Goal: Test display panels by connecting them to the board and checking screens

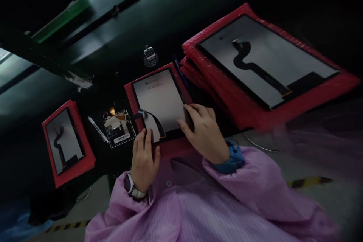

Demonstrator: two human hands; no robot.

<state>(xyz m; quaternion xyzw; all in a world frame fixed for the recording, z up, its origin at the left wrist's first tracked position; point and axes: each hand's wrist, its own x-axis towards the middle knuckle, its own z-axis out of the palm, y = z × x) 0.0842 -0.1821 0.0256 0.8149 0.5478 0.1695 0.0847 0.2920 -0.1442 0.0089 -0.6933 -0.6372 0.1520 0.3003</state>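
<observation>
A display panel (pixel 163 96) with a pale back lies on a red foam sheet (pixel 132 100) in front of me. My left hand (pixel 144 157), with a watch on the wrist, rests its spread fingers on the panel's lower left corner. My right hand (pixel 205 130) touches the panel's right edge, thumb and fingers apart. A dark flex cable (pixel 154 118) curves over the panel's left part and reaches toward a small circuit board (pixel 116 124) just left of it. Where cable and board meet is too small to tell.
A stack of red foam sheets (pixel 235 115) bearing another panel (pixel 266 53) stands at the right. Further left lie a smaller red stack (pixel 87 153) with a panel (pixel 64 141) and a white pen (pixel 98 129). A metal tally counter (pixel 150 56) and blue pen (pixel 180 71) are behind.
</observation>
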